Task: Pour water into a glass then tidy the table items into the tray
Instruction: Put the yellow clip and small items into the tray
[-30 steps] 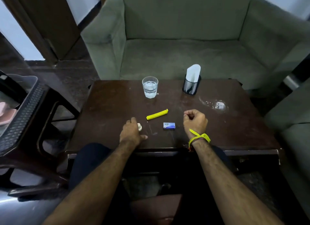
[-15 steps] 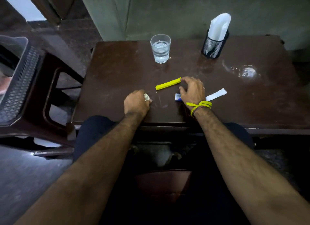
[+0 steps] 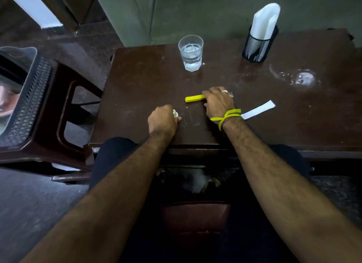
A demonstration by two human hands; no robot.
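A glass (image 3: 191, 53) partly full of water stands at the far side of the dark wooden table (image 3: 137, 82). My right hand (image 3: 217, 103) lies over the right end of a yellow clip (image 3: 194, 98), with fingers curled round it. A yellow band is tied at that wrist. My left hand (image 3: 162, 119) grips a small white object (image 3: 175, 113) near the table's front edge. A white paper strip (image 3: 258, 110) lies flat just right of my right wrist. The black mesh-sided tray (image 3: 29, 98) sits on a brown stool (image 3: 58, 113) at the left.
A black mesh holder (image 3: 258, 47) with white napkins stands at the back right. A wet patch (image 3: 299, 78) shines on the table's right part. A grey-green sofa (image 3: 195, 12) is behind the table. My knees are under the front edge.
My right hand has opened from a fist, dropped a white strip and moved onto the yellow clip. The small blue box is now hidden. The view has tilted down.
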